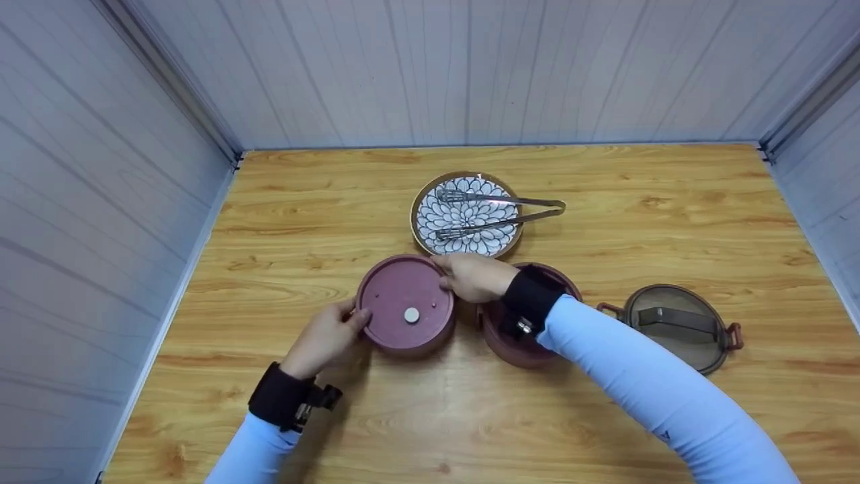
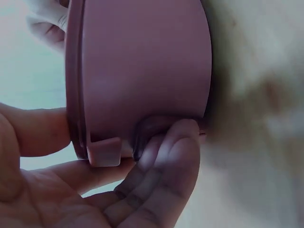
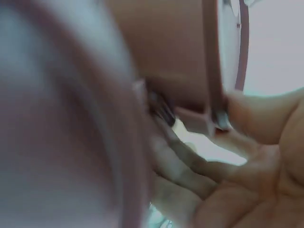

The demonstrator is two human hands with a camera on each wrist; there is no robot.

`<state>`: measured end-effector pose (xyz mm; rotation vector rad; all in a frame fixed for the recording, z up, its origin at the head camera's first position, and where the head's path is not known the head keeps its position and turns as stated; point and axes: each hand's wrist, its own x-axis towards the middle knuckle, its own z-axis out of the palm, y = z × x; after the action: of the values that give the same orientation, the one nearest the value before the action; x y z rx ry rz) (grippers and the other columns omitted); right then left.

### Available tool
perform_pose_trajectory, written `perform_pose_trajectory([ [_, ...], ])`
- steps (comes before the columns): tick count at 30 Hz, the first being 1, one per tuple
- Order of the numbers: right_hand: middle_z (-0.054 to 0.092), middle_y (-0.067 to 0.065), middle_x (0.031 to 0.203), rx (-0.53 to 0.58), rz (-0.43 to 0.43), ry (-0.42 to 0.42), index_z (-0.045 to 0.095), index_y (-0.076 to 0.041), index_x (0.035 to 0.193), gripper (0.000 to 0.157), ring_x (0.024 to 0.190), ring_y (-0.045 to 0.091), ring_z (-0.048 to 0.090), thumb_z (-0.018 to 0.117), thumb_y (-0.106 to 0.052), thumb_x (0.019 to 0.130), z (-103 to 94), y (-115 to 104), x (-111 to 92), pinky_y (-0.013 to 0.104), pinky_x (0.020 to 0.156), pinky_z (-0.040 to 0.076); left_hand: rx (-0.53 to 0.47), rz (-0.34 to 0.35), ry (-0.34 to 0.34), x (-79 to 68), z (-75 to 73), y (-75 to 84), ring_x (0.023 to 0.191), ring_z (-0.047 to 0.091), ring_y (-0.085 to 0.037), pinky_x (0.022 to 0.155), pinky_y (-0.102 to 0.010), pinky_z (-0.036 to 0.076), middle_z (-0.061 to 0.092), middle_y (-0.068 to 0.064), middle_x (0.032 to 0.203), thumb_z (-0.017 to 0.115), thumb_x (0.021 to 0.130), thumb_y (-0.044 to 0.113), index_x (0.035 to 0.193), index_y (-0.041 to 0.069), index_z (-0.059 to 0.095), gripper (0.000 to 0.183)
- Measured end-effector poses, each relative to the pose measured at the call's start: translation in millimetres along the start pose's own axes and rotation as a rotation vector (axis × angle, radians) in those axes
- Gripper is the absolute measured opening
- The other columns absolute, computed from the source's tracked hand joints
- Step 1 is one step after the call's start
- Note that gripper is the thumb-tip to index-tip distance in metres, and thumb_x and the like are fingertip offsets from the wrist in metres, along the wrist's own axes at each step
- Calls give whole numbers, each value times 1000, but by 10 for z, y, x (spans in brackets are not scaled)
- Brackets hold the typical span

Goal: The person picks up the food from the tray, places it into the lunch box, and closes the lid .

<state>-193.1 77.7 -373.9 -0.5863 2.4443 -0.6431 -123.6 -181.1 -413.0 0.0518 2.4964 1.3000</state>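
Observation:
A round, mauve lunch container [image 1: 403,289] with a flat lid and a small white knob on it is between my two hands. My left hand [image 1: 329,336] grips its left side, thumb on the lid rim and fingers curled at a side lug [image 2: 156,124] in the left wrist view. My right hand [image 1: 477,277] holds the opposite side at the upper right, its thumb against the lid rim [image 3: 216,71] and fingers beneath a side clip [image 3: 192,121]. Under my right wrist stands a second mauve container [image 1: 521,353], without a lid and partly hidden by the wristband.
Behind the container lies a plate [image 1: 424,228] with a white petal pattern and brown rim. Metal tongs [image 1: 531,201] rest across it, their bend past its right edge. A dark see-through oval lid [image 1: 678,343] with a strap and end clips lies at the right. Panels enclose the wooden table.

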Motion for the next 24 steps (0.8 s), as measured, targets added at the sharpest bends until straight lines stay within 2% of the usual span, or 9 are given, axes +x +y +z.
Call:
perform_pose_trajectory([
  [2,61,14,130,74,-10,60,37,-17,154,50,90,20,64,48,-21,105,-47,-30,-54,38,87,52,-42,7,22,-15,-69,83,90,64,-24,80,-36,52,69,-13,98,53,103,19,134,-5,57,39],
  [4,67,12,108,144,-35,137,39,-19,153,48,66,14,57,48,-21,106,-110,-57,-121,35,69,53,-92,21,49,-39,-141,199,87,64,-23,79,-35,54,68,-12,94,53,104,19,132,-6,59,38],
  [5,67,10,99,169,-41,174,39,-20,153,48,60,13,53,47,-22,106,-146,-69,-160,33,64,51,-115,28,65,-51,-173,265,85,64,-23,78,-34,54,67,-11,91,53,104,20,129,-6,61,37],
  [7,64,10,87,216,-67,253,40,-19,152,46,58,13,49,46,-24,106,-226,-82,-251,33,63,50,-154,57,98,-72,-221,404,82,63,-24,76,-32,55,66,-12,87,54,104,21,121,-6,64,33],
  [11,67,9,97,329,-121,416,46,-16,148,43,74,17,59,48,-24,106,-384,-56,-490,33,76,52,-189,144,166,-74,-229,671,77,63,-25,71,-29,54,66,-11,81,57,102,24,113,-3,69,31],
  [15,68,10,116,427,-168,571,53,-14,142,40,93,20,65,53,-24,104,-462,73,-774,38,88,52,-281,229,187,-33,-98,903,78,66,-23,71,-30,56,68,-11,85,61,100,23,121,-2,68,33],
  [19,66,10,125,473,-141,667,58,-16,139,39,108,21,63,56,-29,102,-393,298,-1067,41,97,47,-373,287,116,24,122,1053,81,68,-22,74,-32,57,71,-13,94,61,99,16,132,-3,60,38],
  [21,64,8,129,497,-101,682,58,-16,138,39,112,20,62,56,-31,102,-325,420,-1203,40,98,47,-388,299,52,54,234,1095,80,68,-23,73,-33,58,71,-14,92,60,100,14,133,-4,58,38],
  [24,63,9,130,471,-52,707,59,-13,137,39,115,22,61,54,-31,103,-223,582,-1368,39,100,46,-390,311,-31,97,376,1133,75,65,-24,70,-34,58,68,-11,86,58,101,13,131,-5,60,35],
])
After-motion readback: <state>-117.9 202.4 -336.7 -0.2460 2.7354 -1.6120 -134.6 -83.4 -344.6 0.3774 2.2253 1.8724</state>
